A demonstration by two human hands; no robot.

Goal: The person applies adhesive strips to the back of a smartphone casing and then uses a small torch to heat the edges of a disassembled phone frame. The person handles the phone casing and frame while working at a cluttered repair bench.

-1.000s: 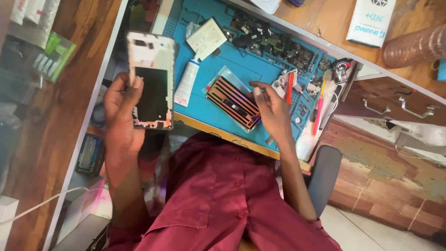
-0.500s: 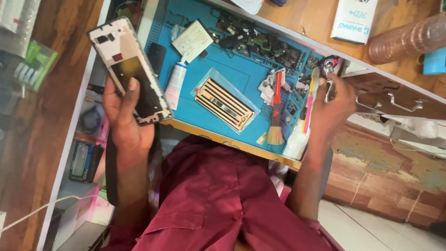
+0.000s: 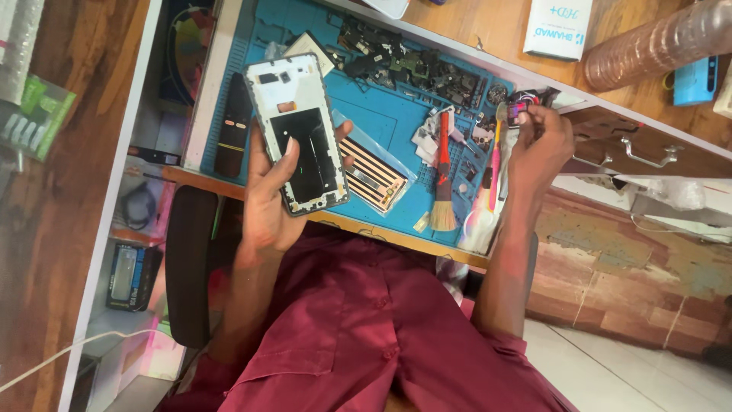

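Left hand point(image 3: 278, 194): closed around an opened phone frame point(image 3: 297, 130), thumb laid across its dark lower panel, fingers wrapped behind its left edge.
Phone frame: white casing with a black inner panel, back cover off, held tilted above the near left part of the blue work mat point(image 3: 381, 114).
Dark phone part point(image 3: 232, 126): lies flat on the mat, just left of the held frame.
Striped pad point(image 3: 370, 174): brown and cream striped rectangle in clear wrap, lying on the mat just right of the frame; frame's lower corner overlaps its edge.
Loose parts point(image 3: 404, 65): pile of small dark components at the mat's far edge.
Brush point(image 3: 442, 179): red handle, pale bristles toward the near edge, lying on the mat between striped pad and right hand.
Pink tool point(image 3: 493, 172): thin, lying beside the brush.
Right hand point(image 3: 541, 145): at the mat's right edge, fingers pinched narrowly on a small dark object point(image 3: 518, 107); its kind cannot be told.
White box point(image 3: 560, 27): on the wooden desktop, far right.
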